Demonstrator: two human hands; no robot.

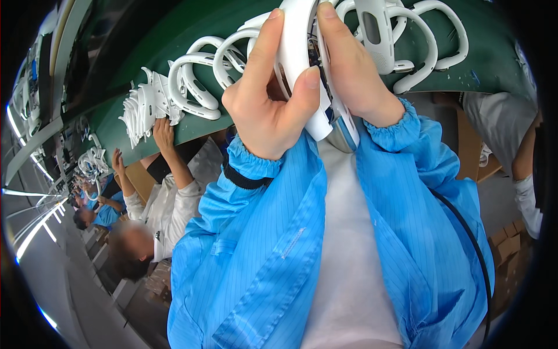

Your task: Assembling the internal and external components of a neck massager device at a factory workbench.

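Note:
Up near the top edge, a white plastic device housing (295,43) stands lengthwise between my two hands. A long gap runs along its side, with dark and bluish electronic parts (314,49) showing inside. My left hand (261,96) grips it from the left, thumb across the near part and a finger along the shell. From the right, my right hand (359,75) presses on the other side, its thumb by the gap. The lower end of the housing points toward my chest; its top end is cut off by the frame.
White looped frames (195,87) lie on the green table (160,49) to the left, beside a stack of white plastic parts (142,107). Another looped white part (427,46) lies at the right. A co-worker in white (168,215) reaches to the stack. A black cord (465,227) hangs along my right side.

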